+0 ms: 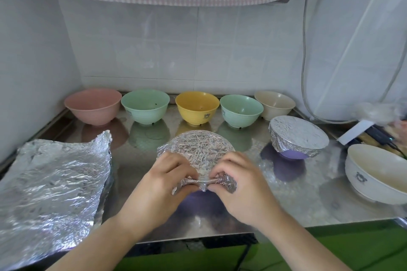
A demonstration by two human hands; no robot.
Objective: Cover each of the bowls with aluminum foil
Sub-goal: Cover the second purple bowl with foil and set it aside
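Head view shows both hands meeting at the near edge of a foil-covered bowl (196, 149) on a steel counter (297, 200). The left hand (160, 185) and right hand (242, 185) each pinch the crumpled foil edge (204, 182) with curled fingers, pressing it down against the bowl's near side; purple shows just beneath the foil between them. Well to the left of the grip lies a stack of loose foil sheets (55, 185). To the right of it and a little farther back sits a second wrapped bowl (298, 136), purple at its base. Beyond the hands a row of uncovered bowls stands along the tiled wall: a pink bowl (93, 105), a green bowl (145, 105), a yellow bowl (197, 106), another green one (241, 110) and a beige bowl (274, 103). Far right of the grip rests a large cream bowl (374, 174).
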